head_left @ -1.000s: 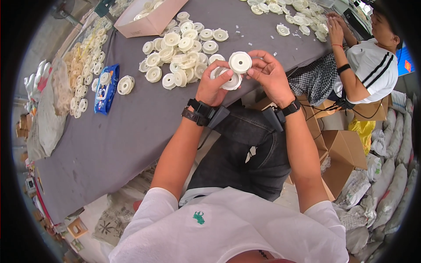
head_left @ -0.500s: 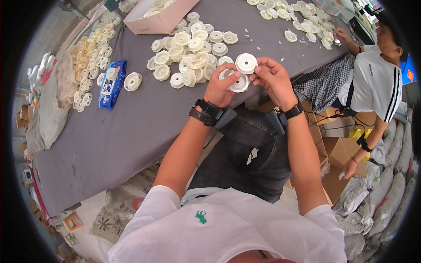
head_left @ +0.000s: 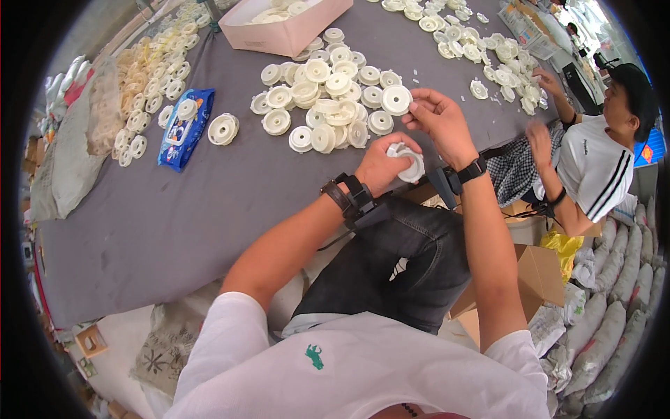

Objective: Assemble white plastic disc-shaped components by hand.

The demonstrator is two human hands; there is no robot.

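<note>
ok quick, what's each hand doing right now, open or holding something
Left hand: closed, holding a white round part.
Right hand: closed, pinching a white disc by its edge.

Left forearm [head_left: 289, 234] slanting up and rightward, left hand [head_left: 382, 165] curled in a grip with thumb toward the fingers, right forearm [head_left: 490, 244] rising nearly upright, right hand [head_left: 444, 127] higher and farther right, fingertips pinching leftward, hands apart.
</note>
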